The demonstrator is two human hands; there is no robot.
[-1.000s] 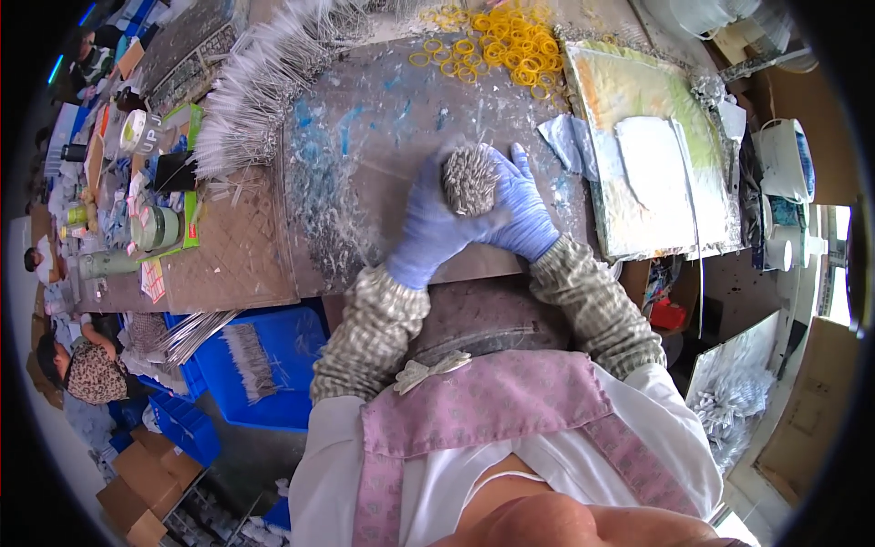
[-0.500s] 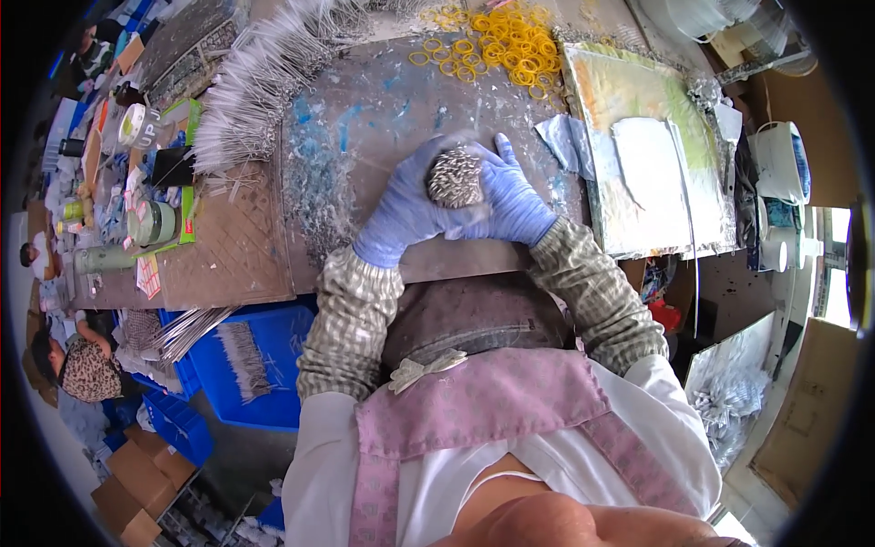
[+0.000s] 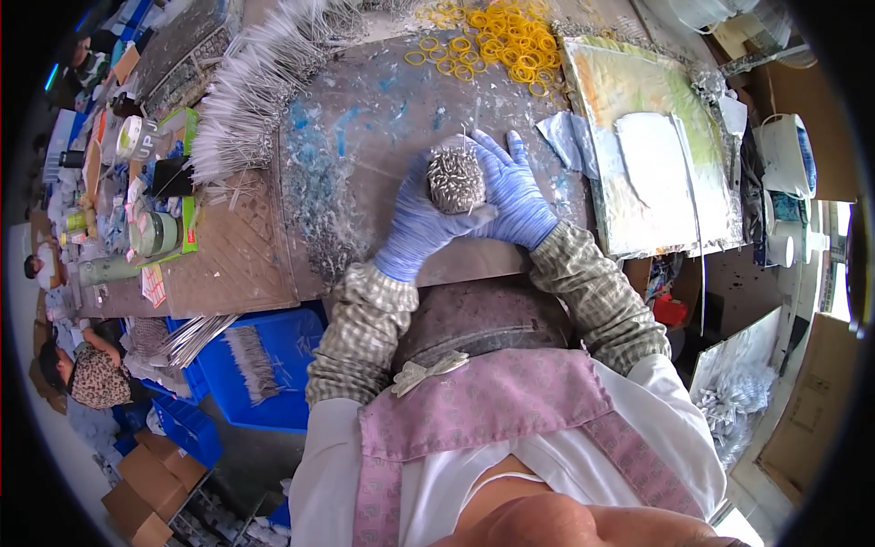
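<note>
Above the work table, my left hand (image 3: 415,205) in a blue glove is closed around a round bundle of thin rods (image 3: 456,180). The rods' pale, silvery ends face up, and a few poke out above the rest. My right hand (image 3: 518,193), also gloved in blue, lies against the bundle's right side with its fingers stretched out and apart. Near the bottom of the bundle the left thumb overlaps the right hand. The lower length of the rods is hidden by the hands.
Thin pale rods (image 3: 241,109) are heaped at the far left of the table (image 3: 365,118). Yellow rubber bands (image 3: 515,46) lie at the back. To the right is a stained board (image 3: 597,82) with a white sheet (image 3: 652,159). A blue bin (image 3: 283,365) stands lower left.
The bundle was blurred and tilted; now its rod ends face up more squarely. My left forearm has shifted slightly right, and the right hand's fingers have spread along the bundle's side.
</note>
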